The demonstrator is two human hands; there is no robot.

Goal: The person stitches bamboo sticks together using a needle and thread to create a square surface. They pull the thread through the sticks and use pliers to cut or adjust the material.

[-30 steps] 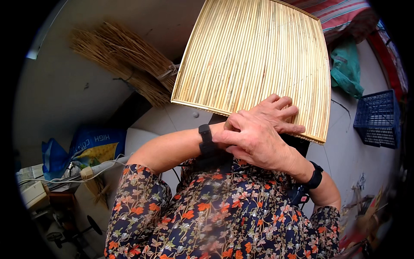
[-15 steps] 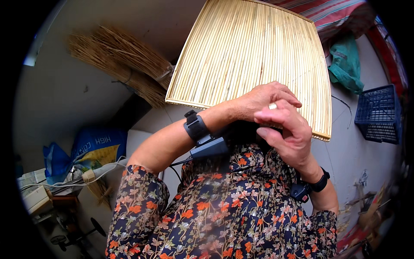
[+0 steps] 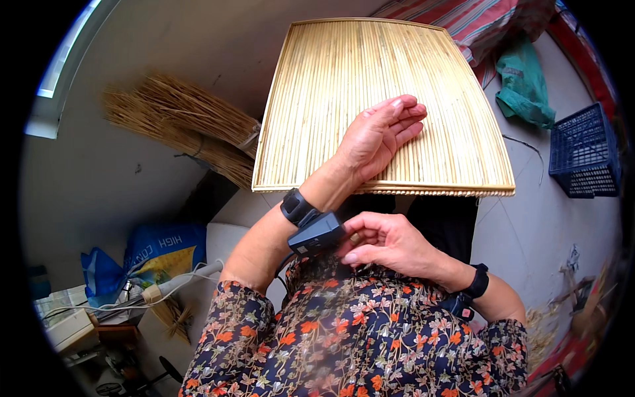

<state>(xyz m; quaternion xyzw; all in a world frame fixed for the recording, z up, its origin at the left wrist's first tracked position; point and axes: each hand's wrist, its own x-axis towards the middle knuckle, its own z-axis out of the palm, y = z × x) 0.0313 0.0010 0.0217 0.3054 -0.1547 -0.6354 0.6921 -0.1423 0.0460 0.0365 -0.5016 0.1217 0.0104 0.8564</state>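
A panel of straight pale stalks (image 3: 311, 106) with a thin rim extends away in front of me. Over its near part is my left hand (image 3: 383, 135), holding nothing, palm turned partly upward and fingers loosely bent. A black strap (image 3: 296, 206) circles my left wrist, and a dark box-shaped device (image 3: 316, 235) sits beside it on the forearm. My right hand (image 3: 400, 245), wearing a ring, is at the right end of that device. Its bent fingers meet the device's edge, with the thumb lower; the exact contact of the fingertips is partly hidden.
Bundles of dry stalks (image 3: 178, 116) lean at the left. A blue plastic crate (image 3: 585, 155) and a green bag (image 3: 522, 86) stand at the right. Striped cloth (image 3: 463, 23) lies behind the panel. A blue sack (image 3: 165, 248) and a white cable (image 3: 122, 306) are at lower left.
My right hand has come off my left hand and moved down and left to the wrist device. My left hand has turned palm up. The panel appears lower in view.
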